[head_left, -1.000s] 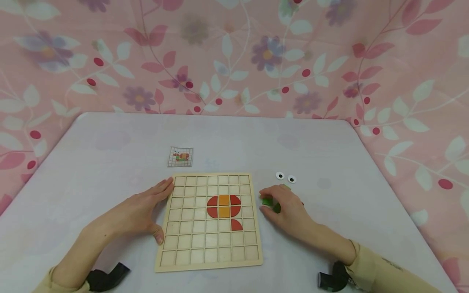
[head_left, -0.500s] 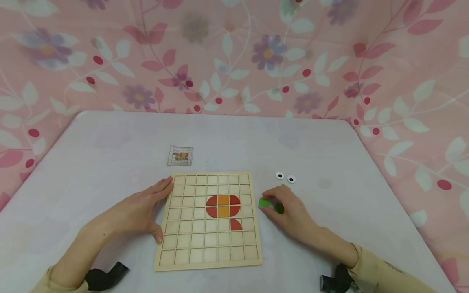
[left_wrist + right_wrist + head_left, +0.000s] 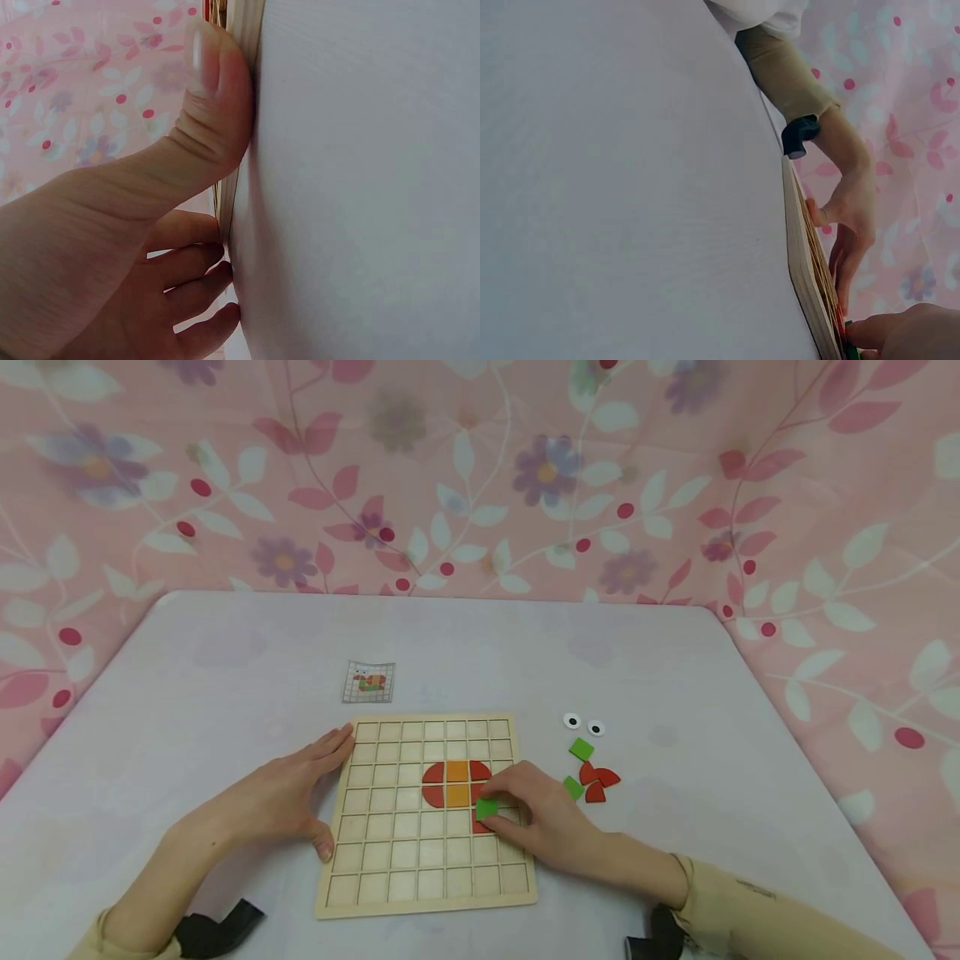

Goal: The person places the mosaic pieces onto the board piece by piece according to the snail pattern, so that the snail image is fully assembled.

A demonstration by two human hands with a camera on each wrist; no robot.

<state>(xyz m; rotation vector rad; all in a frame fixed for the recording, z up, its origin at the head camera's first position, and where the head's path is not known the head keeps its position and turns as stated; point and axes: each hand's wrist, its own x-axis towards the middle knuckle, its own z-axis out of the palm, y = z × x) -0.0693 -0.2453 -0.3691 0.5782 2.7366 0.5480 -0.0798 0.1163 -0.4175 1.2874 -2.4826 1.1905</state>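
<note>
In the head view a wooden grid board [image 3: 405,853] lies flat on the table. Several red quarter-round tiles [image 3: 432,795] and two orange square tiles [image 3: 457,795] sit in its cells. My left hand [image 3: 288,789] rests along the board's left edge, thumb and fingers extended against the rim; the left wrist view shows the thumb [image 3: 217,105] touching that rim. Between thumb and fingertips my right hand [image 3: 551,822] pinches a green square tile [image 3: 486,808] over the board's right half. It partly covers red tiles there. The right wrist view catches only a sliver of the green tile [image 3: 853,347].
Right of the board lie two green square tiles [image 3: 581,749], several red quarter-round tiles [image 3: 598,777] and two googly-eye discs [image 3: 572,721]. A small picture card [image 3: 368,682] with a gridded coloured figure lies behind the board. Floral cloth [image 3: 480,477] hangs beyond the table.
My right hand has picked a green square tile from the loose pieces and carried it left over the board, uncovering the pieces beneath. The left hand stays at the board's edge.
</note>
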